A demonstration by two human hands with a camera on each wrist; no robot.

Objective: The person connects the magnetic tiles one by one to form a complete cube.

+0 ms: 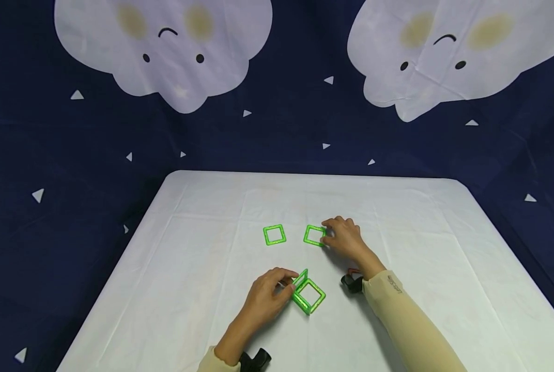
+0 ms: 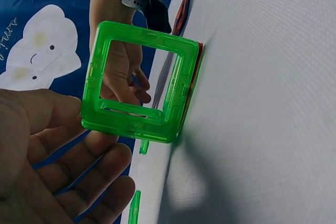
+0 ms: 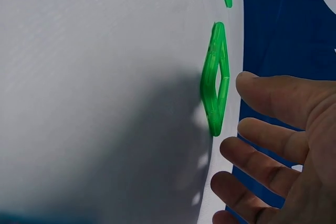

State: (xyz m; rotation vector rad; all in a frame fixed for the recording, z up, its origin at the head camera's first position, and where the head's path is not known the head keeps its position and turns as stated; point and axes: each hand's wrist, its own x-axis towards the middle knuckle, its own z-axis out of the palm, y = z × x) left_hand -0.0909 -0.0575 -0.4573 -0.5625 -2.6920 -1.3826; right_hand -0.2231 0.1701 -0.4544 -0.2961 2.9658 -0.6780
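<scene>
My left hand (image 1: 266, 297) pinches the left side of a small structure of green square magnetic tiles (image 1: 320, 301) with its thumb and fingertips. In the left wrist view, one open-centred green tile (image 2: 142, 32) stands upright, and a red edge (image 2: 195, 80) shows along its base. My right hand (image 1: 344, 238) reaches toward a flat green square tile (image 1: 308, 233) at the back. Its thumb and fingers are spread at that tile's right edge. In the right wrist view, the thumb (image 3: 268, 93) hangs beside the tile (image 3: 209, 90) with a gap between.
Another green square tile (image 1: 266, 235) lies flat to the left of the one by my right hand. A red tile (image 1: 353, 270) sits partly hidden under my right wrist, beside its black wrist camera (image 1: 351, 284). A white cloth covers the table (image 1: 202, 232); a dark blue curtain hangs behind.
</scene>
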